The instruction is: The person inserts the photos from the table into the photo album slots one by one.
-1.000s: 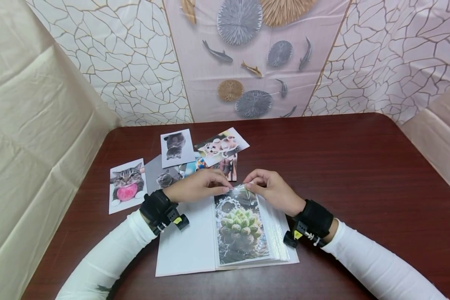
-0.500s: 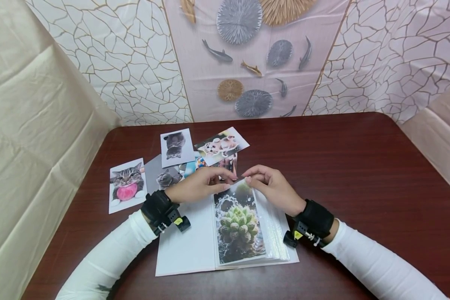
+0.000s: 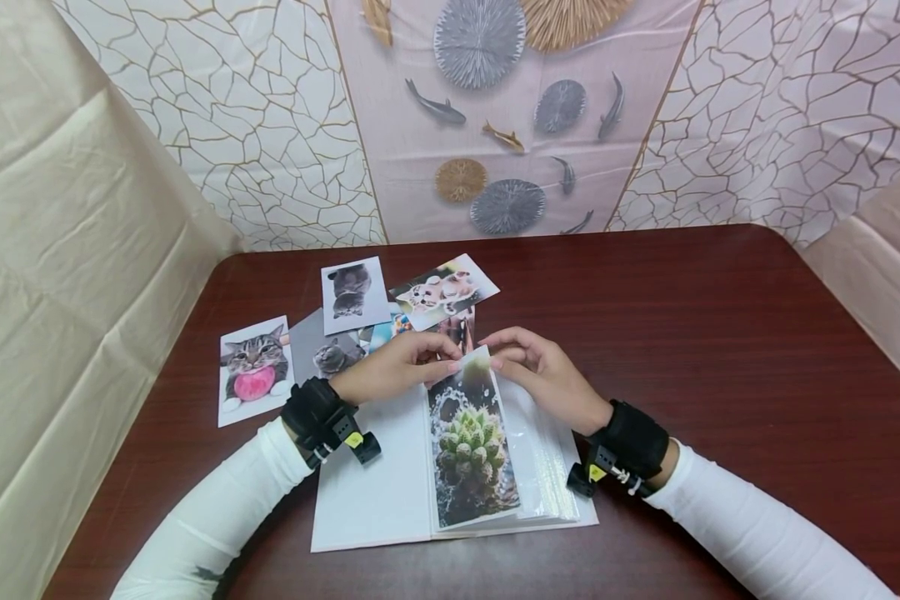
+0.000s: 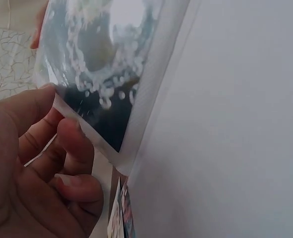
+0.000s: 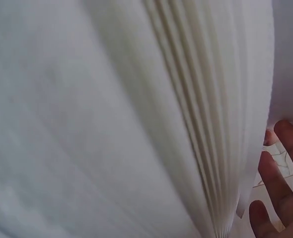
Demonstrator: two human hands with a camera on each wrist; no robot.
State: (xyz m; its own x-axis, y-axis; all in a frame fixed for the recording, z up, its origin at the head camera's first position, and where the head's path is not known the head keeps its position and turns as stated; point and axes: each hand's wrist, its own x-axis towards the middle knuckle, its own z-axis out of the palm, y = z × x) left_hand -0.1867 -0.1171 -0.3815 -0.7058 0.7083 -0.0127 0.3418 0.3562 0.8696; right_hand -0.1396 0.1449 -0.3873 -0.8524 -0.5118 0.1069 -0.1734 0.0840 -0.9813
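An open photo album (image 3: pixel 375 483) lies on the table, its white inside cover to the left. A succulent photo in a clear sleeve page (image 3: pixel 471 442) stands partly lifted and tilted to the left. My left hand (image 3: pixel 401 364) pinches the top edge of that page between thumb and forefinger, plainly seen in the left wrist view. At the upper right corner, my right hand (image 3: pixel 543 375) holds the page's edge by thumb and fingertips. The right wrist view shows the fanned album pages (image 5: pixel 206 124) close up, with the right fingers (image 5: pixel 280 193) beside them.
Beyond the album lie several loose prints: a cat with a pink ball (image 3: pixel 255 379), a dark grey cat on white (image 3: pixel 352 296) and a kitten photo (image 3: pixel 446 292) overlapping others. The brown table (image 3: pixel 682 333) backs onto a patterned cloth (image 3: pixel 532 125).
The succulent page has swung up and leftward, looking narrower, and more of the white page beneath shows. Both hands have shifted slightly at its top edge; the loose prints stay put.
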